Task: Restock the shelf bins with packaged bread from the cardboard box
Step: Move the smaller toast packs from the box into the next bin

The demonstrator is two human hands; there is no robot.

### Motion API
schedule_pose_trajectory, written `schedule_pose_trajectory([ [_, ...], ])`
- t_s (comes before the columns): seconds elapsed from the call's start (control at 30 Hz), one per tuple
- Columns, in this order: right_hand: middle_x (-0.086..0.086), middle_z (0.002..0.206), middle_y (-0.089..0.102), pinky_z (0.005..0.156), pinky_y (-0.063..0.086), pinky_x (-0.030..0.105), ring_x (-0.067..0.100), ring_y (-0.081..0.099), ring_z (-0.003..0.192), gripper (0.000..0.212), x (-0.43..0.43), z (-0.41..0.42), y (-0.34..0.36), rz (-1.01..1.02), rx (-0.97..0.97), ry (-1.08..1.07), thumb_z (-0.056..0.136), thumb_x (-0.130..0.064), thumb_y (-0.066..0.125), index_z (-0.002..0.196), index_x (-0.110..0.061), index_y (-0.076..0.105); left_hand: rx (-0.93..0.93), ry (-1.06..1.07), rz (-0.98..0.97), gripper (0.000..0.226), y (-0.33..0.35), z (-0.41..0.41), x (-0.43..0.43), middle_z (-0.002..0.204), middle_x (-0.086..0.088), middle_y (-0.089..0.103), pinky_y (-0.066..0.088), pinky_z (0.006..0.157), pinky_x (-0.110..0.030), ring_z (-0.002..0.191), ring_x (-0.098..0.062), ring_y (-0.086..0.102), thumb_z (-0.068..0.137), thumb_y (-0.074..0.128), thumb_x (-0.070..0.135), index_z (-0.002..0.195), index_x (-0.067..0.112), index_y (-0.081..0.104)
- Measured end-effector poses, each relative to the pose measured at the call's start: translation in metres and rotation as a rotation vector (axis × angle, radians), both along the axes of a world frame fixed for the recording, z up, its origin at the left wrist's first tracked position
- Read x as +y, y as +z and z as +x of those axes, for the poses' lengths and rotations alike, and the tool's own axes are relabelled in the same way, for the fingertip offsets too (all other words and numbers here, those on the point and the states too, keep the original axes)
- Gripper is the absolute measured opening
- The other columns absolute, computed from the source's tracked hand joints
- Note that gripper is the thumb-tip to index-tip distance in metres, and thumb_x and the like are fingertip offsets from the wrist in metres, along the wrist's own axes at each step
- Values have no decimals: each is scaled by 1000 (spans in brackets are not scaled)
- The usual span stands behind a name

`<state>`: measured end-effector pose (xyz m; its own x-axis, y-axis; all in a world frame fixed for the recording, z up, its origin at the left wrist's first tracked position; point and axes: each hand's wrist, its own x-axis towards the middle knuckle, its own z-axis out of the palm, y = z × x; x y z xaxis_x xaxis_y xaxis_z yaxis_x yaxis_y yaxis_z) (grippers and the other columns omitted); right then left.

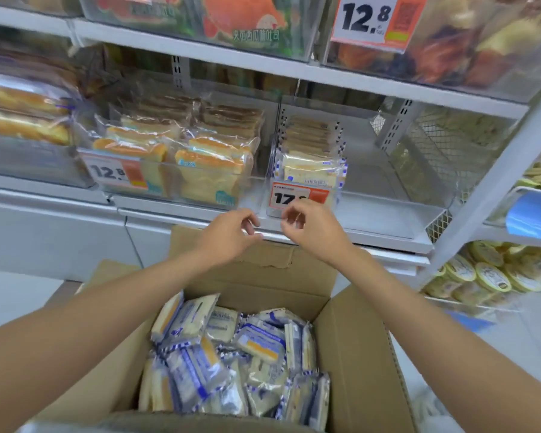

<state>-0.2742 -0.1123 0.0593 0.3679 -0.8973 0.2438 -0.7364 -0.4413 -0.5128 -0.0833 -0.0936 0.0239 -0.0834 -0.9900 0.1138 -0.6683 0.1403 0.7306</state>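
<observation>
An open cardboard box [353, 339] stands below me, holding several blue-and-white bread packets [231, 354] in a loose heap. Above it a clear shelf bin [388, 195] with a 17.8 price tag holds a single row of the same packets [310, 157] along its left side; its right part is bare. My left hand [228, 235] and my right hand [310, 229] hover side by side above the box's far flap, just in front of the bin's tag. Both have loosely curled fingers and hold nothing.
The bin to the left [169, 170] is full of orange-crust toast packs behind a 12.8 tag. More bins of bread fill the upper shelf [263, 67] and the far left. A white upright post [487, 182] divides off a side rack with round yellow packs [487, 273].
</observation>
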Motion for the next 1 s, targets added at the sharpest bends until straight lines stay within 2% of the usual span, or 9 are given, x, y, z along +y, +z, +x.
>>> schedule_pose_trajectory([
  [0.2,-2,103,65,82,49,26,9,59,89,26,50,8,-124,666,158,102,89,-26,69,112,-15,67,30,145,366,14,-85,66,55,83,-1,66,52,88,-38,83,-18,63,85,74,14,87,21,62],
  [0.33,1,82,61,71,47,31,15,58,77,20,63,36,-195,895,210,92,88,-31,70,91,-11,67,86,229,406,18,-121,101,74,86,-12,71,49,85,-36,86,-24,67,81,73,4,79,20,65],
  [0.47,5,71,53,62,35,31,15,49,67,37,84,77,-242,1019,246,131,83,-42,72,78,-6,64,96,234,449,15,-136,108,82,75,-2,64,44,65,-8,63,4,57,85,66,-1,87,13,65],
  [0.6,2,77,56,69,45,31,16,52,70,20,94,92,-249,1056,115,47,85,-12,66,75,-19,49,121,213,468,12,-138,108,86,77,3,62,40,57,-7,59,11,56,88,64,2,95,12,65],
  [0.7,-1,60,55,60,48,30,14,54,56,21,78,81,-220,1040,-108,-156,81,-9,67,68,-18,53,158,142,511,15,-134,103,89,85,8,65,44,66,-13,76,1,60,84,73,15,96,21,66],
  [0.77,-2,54,57,62,56,29,9,57,48,17,66,73,-189,1106,-327,-213,85,-9,66,70,-13,58,108,-1,577,49,-127,88,91,107,11,62,47,83,-17,99,-5,59,74,84,34,117,25,62],
  [0.87,5,81,71,86,55,32,12,67,73,14,51,60,-146,1192,-564,-66,94,-10,58,89,-10,71,144,-77,600,69,-124,57,89,117,6,60,51,89,-26,100,-8,59,67,87,36,126,19,55],
  [0.93,8,109,69,86,52,28,14,64,91,19,43,50,-136,1030,-415,-27,95,-9,55,104,-16,71,253,59,606,40,-118,47,84,97,-2,63,51,66,-25,73,-12,59,79,74,13,115,18,57],
  [1.0,3,132,56,69,51,16,7,61,90,39,41,38,-134,876,-198,-28,91,-8,62,127,-22,59,381,202,644,27,-112,49,78,90,-7,62,45,60,-26,69,-15,55,85,58,1,106,18,59],
])
